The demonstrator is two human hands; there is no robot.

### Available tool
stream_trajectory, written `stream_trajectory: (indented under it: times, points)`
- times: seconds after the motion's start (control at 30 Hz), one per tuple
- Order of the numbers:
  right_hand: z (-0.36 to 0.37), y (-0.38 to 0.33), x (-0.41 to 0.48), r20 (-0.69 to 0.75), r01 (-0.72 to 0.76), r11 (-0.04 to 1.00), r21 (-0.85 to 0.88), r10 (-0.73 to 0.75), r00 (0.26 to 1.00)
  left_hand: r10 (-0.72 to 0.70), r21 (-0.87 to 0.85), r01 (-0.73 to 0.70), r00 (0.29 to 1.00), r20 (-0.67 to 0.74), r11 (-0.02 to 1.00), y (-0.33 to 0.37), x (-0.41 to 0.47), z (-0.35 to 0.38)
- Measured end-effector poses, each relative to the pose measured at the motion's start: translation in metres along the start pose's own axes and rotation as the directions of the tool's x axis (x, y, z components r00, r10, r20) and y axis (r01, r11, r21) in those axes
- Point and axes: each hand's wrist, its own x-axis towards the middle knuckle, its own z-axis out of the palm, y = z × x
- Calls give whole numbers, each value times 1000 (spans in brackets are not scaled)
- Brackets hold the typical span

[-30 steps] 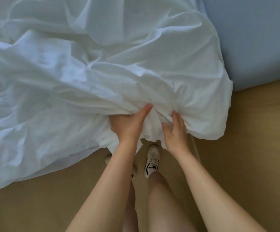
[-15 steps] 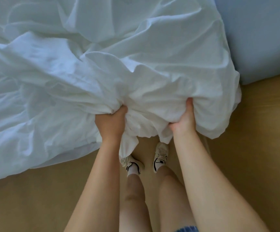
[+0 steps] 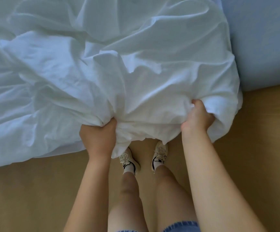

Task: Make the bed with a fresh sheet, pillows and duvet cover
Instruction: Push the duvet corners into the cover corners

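Looking down along two bare arms. Gripping the near edge of a crumpled white sheet [image 3: 119,72] in both fists: left hand [image 3: 99,138] curled tight round a bunched fold, right hand [image 3: 197,118] clenched on the corner end. Spreading forward and leftward from the grip, long edge running left. Beyond the right fist, uncovered pale blue mattress [image 3: 261,39], nearest that hand; probably calls for dragging rightward.

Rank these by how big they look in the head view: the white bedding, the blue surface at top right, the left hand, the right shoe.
white bedding
blue surface
left hand
right shoe
The shoe is farther from the camera, so its rank is apparent only.
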Motion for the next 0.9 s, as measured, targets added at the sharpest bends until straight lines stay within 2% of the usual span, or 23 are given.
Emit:
stream_trajectory:
  times: [0.1, 0.17, 0.23, 0.27, 0.33, 0.4, 0.47, 0.53, 0.63, 0.7, 0.77, 0.83, 0.9]
  points:
    - [11, 2, -16, 58, 166, 986, -3, -166, 984, 178, 72, -181, 983, 54, 981, 29, -16, 16]
    - [15, 5, -26, 90, 134, 991, 11, -135, 987, 238, 103, -246, 967, 87, 964, 45, -22, 24]
    - [17, 6, -29, 119, -65, 997, 29, 61, 991, 263, 86, -271, 960, 93, 959, 53, -24, 23]
    - [18, 6, -28, 189, -193, 980, 47, 181, 965, 265, 70, -273, 958, 104, 959, 54, -23, 20]
    - [21, 4, -27, 354, -383, 922, 57, 340, 871, 282, 47, -289, 951, 125, 956, 53, -23, 13]
    - [26, 2, -24, 434, -472, 880, 41, 410, 802, 290, -17, -289, 954, 79, 957, 50, -24, 7]
    - [35, 1, -22, 458, -514, 857, 46, 439, 773, 248, -145, -238, 967, 56, 960, 46, -26, 6]
    - [45, 1, -21, 449, -519, 852, 71, 438, 779, 206, -260, -164, 968, 143, 952, 47, -27, 12]
    - [51, -1, -22, 430, -487, 872, 46, 423, 798, 94, -290, 8, 937, 336, 957, 44, -12, 34]
    - [47, -1, -23, 439, -476, 879, 7, 425, 792, 47, -263, 55, 929, 368, 963, 47, 6, 50]
    - [40, -1, -22, 443, -474, 880, -27, 436, 783, -9, -214, 72, 959, 284, 974, 52, 23, 65]
    - [34, -1, -20, 449, -488, 873, -22, 445, 775, -89, -262, 115, 990, 107, 958, 58, 39, 75]
    - [34, -2, -19, 440, -489, 872, 9, 436, 785, -225, -321, 206, 974, -21, 924, 62, 47, 81]
